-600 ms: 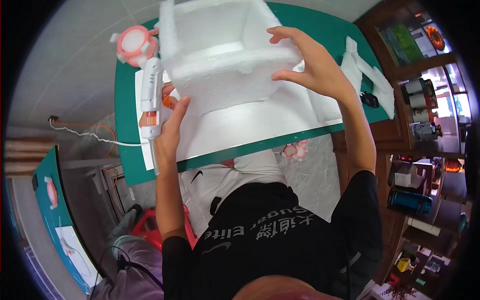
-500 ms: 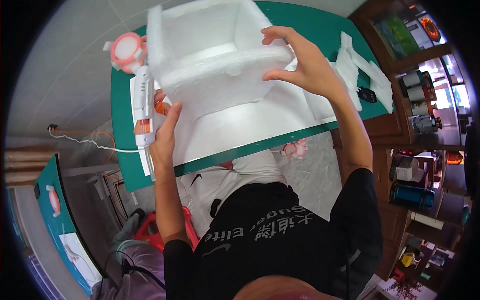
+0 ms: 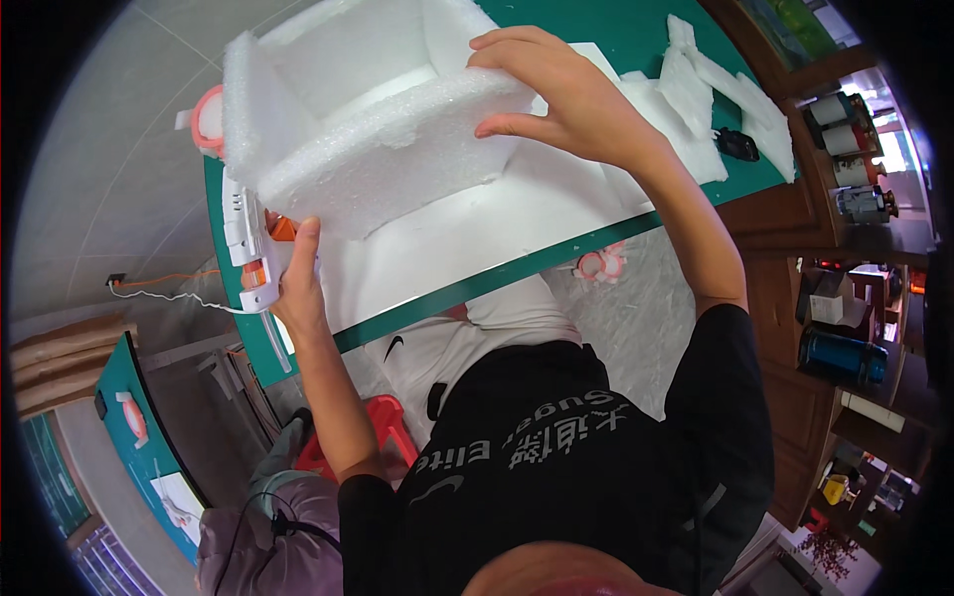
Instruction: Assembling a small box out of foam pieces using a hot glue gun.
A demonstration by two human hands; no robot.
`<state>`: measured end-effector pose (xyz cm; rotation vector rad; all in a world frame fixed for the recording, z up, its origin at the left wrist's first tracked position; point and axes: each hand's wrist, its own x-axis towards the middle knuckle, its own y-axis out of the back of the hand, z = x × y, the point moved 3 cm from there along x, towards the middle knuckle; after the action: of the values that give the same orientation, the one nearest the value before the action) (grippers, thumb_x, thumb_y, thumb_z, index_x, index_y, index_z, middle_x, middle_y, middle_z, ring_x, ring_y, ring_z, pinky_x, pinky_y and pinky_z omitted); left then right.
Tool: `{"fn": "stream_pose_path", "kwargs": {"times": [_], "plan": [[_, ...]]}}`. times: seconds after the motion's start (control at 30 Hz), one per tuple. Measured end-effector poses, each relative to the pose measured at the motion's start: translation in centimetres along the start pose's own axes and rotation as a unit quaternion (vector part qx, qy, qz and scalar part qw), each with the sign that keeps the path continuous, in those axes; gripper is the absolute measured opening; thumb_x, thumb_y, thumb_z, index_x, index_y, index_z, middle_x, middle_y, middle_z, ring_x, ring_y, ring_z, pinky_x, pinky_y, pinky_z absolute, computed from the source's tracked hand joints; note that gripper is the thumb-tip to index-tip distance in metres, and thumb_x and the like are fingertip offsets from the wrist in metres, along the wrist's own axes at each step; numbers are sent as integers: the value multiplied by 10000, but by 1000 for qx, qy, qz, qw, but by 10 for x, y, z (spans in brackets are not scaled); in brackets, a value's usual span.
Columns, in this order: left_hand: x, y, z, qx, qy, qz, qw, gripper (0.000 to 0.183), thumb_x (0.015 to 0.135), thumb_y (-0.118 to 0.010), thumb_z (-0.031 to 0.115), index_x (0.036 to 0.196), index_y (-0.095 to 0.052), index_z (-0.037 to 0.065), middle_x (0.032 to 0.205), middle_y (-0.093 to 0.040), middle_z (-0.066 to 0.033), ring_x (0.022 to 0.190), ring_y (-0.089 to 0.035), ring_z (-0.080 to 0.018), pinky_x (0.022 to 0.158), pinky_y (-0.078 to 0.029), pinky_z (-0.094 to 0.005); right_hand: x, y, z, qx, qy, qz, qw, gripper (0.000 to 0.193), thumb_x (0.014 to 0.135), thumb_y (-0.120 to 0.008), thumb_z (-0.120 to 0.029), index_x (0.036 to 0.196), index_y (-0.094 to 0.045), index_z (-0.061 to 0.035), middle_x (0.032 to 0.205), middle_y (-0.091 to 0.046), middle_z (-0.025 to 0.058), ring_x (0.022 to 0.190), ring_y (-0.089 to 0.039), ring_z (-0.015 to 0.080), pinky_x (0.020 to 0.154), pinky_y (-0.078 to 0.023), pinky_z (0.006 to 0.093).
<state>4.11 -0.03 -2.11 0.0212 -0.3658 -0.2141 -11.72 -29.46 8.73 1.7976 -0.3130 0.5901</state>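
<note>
Foam box [image 3: 397,149] — 1 only, white, open-topped — sits on a white sheet [image 3: 437,250]. L hand [image 3: 296,288], at box's near-left corner, is closed round 1 glue gun [image 3: 238,223], white w/ an orange part; 1 clear stick [image 3: 276,343] pokes out its rear. R hand [image 3: 566,99] is at box's near-right corner: fingers curved over the rim, thumb by the outer near wall; can't tell if it's actually gripping. Left of box, partly hid by it: 1 round pink-&-white piece [image 3: 209,121]. Right of box: several overlapping foam offcuts [image 3: 686,89] — exact no. unclear — & 1 small black item [image 3: 737,145] next to them. All on 1 green table [image 3: 497,270]. Well left of box, 1 white cord [image 3: 184,296] runs to a wall socket [image 3: 115,280]. On floor nearer than box: a pink-&-white cluster [image 3: 599,265], at least 2 pcs. Near-left of box, farther off: 1 red stool [image 3: 390,432], 1 other person [image 3: 263,536], & a 2nd green table [image 3: 149,452].
</note>
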Motion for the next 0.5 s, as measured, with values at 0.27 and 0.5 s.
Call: {"fn": "stream_pose_path", "kwargs": {"times": [0.27,0.5], "plan": [[-3,-4,5,-42,17,3,999,220,846,-774,45,1003,-623,17,827,-660,-61,705,-623,-121,655,-501,-254,-6,-4,1,-24,62,46,997,488,833,-753,-363,1212,-617,-87,1216,-651,79,1230,-555,284,1032,-437,415],[-1,0,-1,-122,3,-22,992,171,894,-704,-7,1024,-596,20,877,-641,-62,704,-571,-132,628,-479,-279,-2,-11,1,-27,58,54,996,444,867,-714,-353,1253,-590,-169,1122,-668,64,1161,-587,254,947,-454,390]]}}
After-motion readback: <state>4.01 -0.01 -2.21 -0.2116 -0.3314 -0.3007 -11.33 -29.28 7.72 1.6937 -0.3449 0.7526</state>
